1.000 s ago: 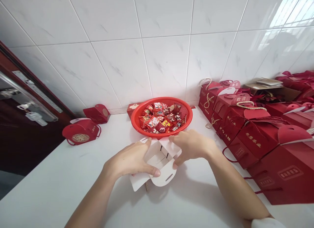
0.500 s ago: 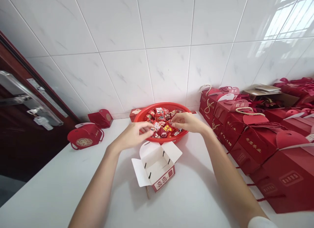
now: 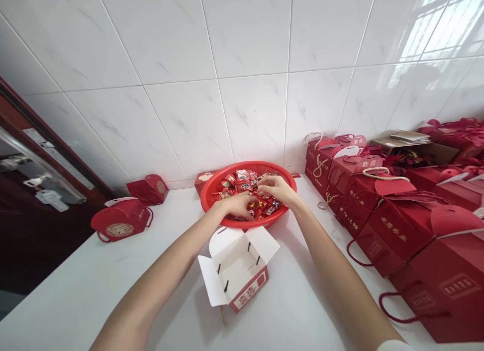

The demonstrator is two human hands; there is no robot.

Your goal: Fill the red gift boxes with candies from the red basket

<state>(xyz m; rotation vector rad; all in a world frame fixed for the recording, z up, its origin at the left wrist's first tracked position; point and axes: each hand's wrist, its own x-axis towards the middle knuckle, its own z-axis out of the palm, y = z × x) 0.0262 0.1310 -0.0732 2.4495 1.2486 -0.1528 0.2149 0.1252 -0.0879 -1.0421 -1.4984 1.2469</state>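
Both my hands are inside a red plastic basket (image 3: 212, 182) of wrapped candies (image 3: 244, 186). My left hand (image 3: 239, 206) reaches over the front left rim, its thumb apart from its fingers, the tips down among the candies. On the right, my right hand (image 3: 279, 188) has its fingers bent inward and close together over the candies; anything between the tips is hidden. In front of the basket stands a small gift box (image 3: 247, 293) with white flaps spread wide. Its white inside holds no candies, and dark cord ends show on its inner walls.
Two closed red gift boxes (image 3: 121, 220) (image 3: 149, 188) stand at the left near a door handle with keys (image 3: 49, 197). Rows of red gift boxes (image 3: 401, 230) with rope handles fill the right side. A tiled wall (image 3: 253, 109) rises behind the white tabletop (image 3: 170, 310).
My left hand has moved right and deeper into the basket among the candies. My right hand has shifted slightly left, its fingers closer together. The view has shifted a little.
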